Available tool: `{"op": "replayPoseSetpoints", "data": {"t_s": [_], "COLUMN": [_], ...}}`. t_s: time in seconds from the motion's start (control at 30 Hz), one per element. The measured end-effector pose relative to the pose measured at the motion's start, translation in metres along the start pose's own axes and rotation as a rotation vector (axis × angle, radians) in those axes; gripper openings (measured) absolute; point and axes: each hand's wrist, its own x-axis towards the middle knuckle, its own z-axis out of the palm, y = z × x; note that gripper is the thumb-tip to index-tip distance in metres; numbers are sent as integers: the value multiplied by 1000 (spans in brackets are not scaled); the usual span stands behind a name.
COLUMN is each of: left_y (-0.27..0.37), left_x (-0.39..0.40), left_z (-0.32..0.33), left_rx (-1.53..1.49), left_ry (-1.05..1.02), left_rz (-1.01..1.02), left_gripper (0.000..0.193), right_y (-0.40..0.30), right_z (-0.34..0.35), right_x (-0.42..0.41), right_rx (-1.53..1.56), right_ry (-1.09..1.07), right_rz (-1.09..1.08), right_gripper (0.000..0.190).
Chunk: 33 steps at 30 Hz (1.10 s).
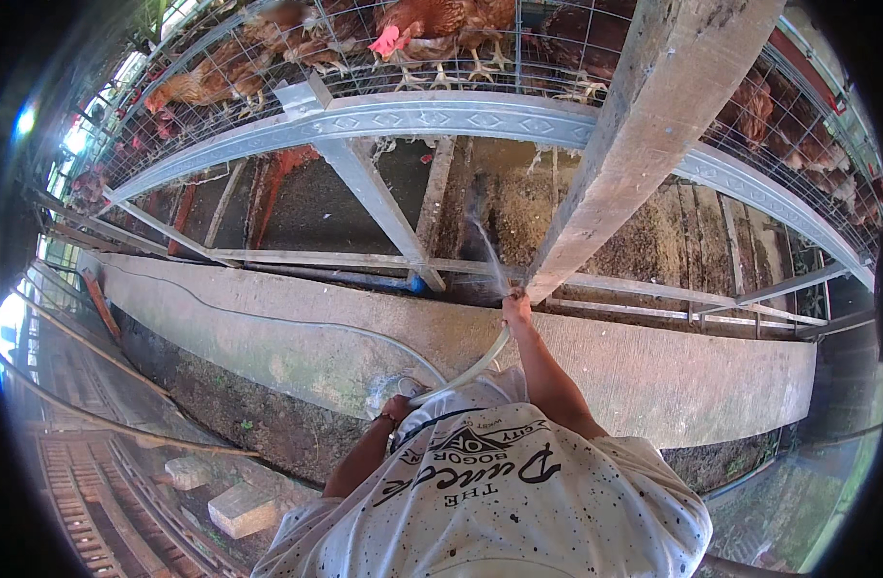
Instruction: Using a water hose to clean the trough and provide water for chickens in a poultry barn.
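A pale water hose point(477, 368) runs between both my hands. My right hand point(516, 306) grips its front end, close beside the foot of the concrete post, and a thin jet of water point(493, 254) sprays from there under the cages. Lower and to the left, my left hand point(396, 409) is closed around the hose near my hip. The thinner-looking stretch of hose point(268, 316) trails away to the left along the concrete walkway. Wet, dirty ground point(477, 188) lies under the cages where the jet points.
Wire cages with brown hens point(427, 29) stand ahead behind a metal rail point(456, 115). A thick concrete post point(629, 144) rises at front right. A blue-capped pipe point(362, 278) lies beside the concrete walkway point(651, 376). Concrete blocks point(246, 509) and slatted bamboo point(87, 498) are at lower left.
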Motion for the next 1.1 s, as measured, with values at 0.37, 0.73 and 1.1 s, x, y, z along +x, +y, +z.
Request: {"op": "replayPoseSetpoints", "data": {"t_s": [0.37, 0.73, 1.1], "left_y": [-3, -9, -20], "left_x": [-3, 0, 7], "left_z": [4, 6, 13], "left_rx": [-59, -61, -77], "left_ry": [30, 15, 38], "left_rz": [-34, -29, -44], "left_gripper": [41, 46, 49], "right_y": [3, -20, -5], "right_z": [2, -3, 9], "right_x": [1, -17, -2], "right_rx": [-74, -97, -91], "right_ry": [11, 52, 71], "right_rz": [48, 147, 54], "right_gripper": [22, 25, 22]}}
